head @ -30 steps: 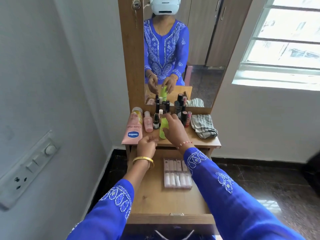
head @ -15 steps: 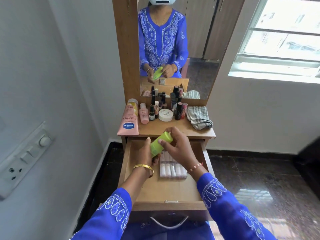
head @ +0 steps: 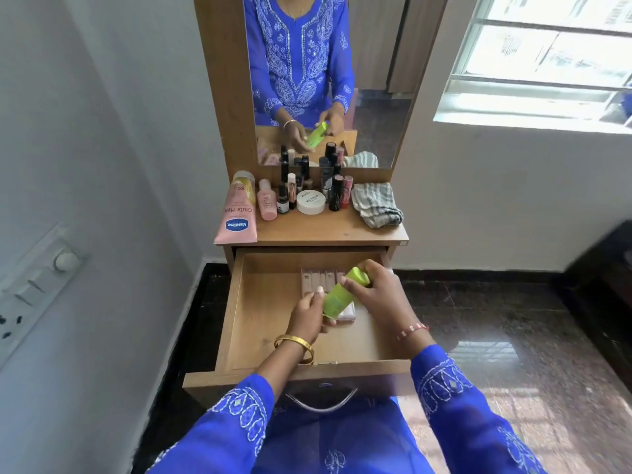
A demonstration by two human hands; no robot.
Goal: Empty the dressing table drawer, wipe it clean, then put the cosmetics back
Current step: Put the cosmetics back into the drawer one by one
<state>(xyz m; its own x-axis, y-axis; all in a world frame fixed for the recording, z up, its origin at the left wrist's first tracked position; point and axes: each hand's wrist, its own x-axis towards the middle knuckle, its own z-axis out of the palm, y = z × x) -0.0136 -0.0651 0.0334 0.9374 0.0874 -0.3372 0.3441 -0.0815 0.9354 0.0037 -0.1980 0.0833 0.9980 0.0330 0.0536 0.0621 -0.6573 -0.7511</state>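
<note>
Both hands on the green bottle (head: pixel 343 291) over the open drawer (head: pixel 266 309): left hand (head: pixel 309 311) grips its base, right hand (head: pixel 374 295) pinches the cap. I'd lay it flat beside the lipstick box (head: pixel 319 280), not on top.

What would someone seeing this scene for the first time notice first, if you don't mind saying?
Most likely the bright green bottle, held tilted by both hands, the left hand at its base and the right hand near its cap, over the open wooden drawer, just above a clear case lying in it. Next, the cluster of cosmetics on the tabletop below the mirror, with a big pink tube at the left and a folded striped cloth at the right.
</note>
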